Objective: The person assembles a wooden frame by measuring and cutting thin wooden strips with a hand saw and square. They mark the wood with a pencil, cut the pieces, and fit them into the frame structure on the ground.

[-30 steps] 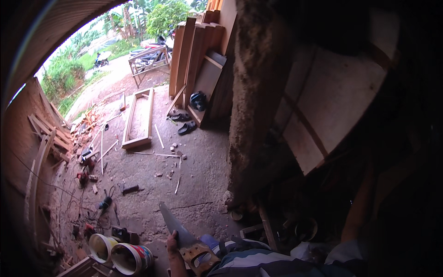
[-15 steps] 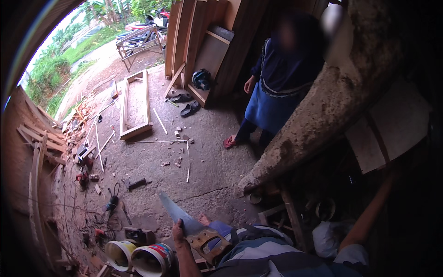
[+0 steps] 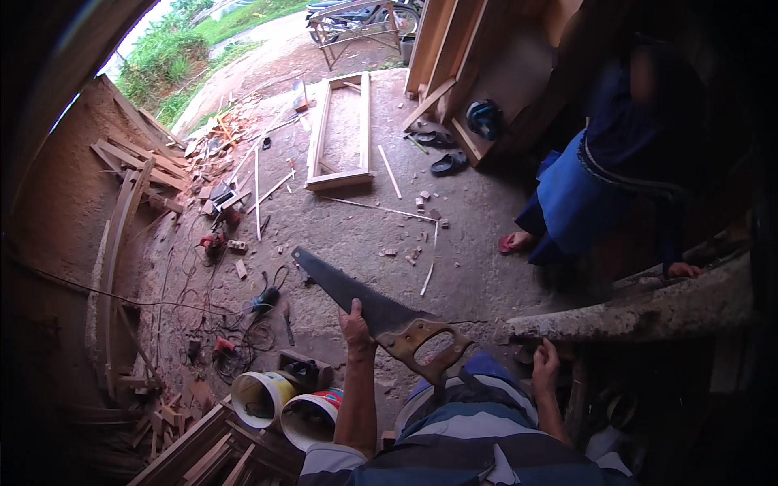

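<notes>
In front of my chest, the saw [image 3: 381, 312] lies slanting, its dark blade pointing up and left over the floor [image 3: 470, 267], its wooden handle near my striped shirt. My left hand [image 3: 356, 328] is closed around the blade close to the handle, probably to carry it safely away from the teeth's swing. My right hand [image 3: 545, 366] rests with curled fingers against the rough log [image 3: 648, 312], holding nothing else, likely to steady me. Below my left arm stand two buckets [image 3: 284, 405]; farther off lies a wooden frame [image 3: 340, 130], and another person [image 3: 608, 178] stands beside the log.
</notes>
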Tool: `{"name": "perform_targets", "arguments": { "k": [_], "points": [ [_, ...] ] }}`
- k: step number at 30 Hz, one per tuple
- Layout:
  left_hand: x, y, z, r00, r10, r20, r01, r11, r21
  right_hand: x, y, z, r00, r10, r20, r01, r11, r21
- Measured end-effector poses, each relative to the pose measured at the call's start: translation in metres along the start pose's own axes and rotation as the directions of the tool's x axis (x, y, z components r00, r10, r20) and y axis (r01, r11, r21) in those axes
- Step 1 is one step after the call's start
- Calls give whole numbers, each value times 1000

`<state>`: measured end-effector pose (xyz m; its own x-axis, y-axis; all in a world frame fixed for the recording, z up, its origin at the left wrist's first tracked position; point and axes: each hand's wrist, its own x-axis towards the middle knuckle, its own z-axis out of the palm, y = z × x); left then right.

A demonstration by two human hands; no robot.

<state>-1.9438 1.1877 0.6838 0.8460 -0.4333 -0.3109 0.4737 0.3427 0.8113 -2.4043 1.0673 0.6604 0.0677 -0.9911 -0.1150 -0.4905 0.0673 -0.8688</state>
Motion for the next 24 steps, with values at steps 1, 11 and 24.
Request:
{"name": "perform_targets", "arguments": {
  "k": [1, 11, 24],
  "points": [
    [5, 5, 10, 999, 30, -16, -30, 1000, 5, 20, -51, 19, 963, -226, 149, 235, 971, -47],
    [103, 51, 35, 995, 34, -96, -34, 999, -3, 101, -306, 190, -252, -785, 566, 854, 95, 511],
    [173, 128, -24, 898, -16, -440, 70, 992, 106, 177, -423, 376, -115, -668, 735, 714, 459, 529]
  ]
}}
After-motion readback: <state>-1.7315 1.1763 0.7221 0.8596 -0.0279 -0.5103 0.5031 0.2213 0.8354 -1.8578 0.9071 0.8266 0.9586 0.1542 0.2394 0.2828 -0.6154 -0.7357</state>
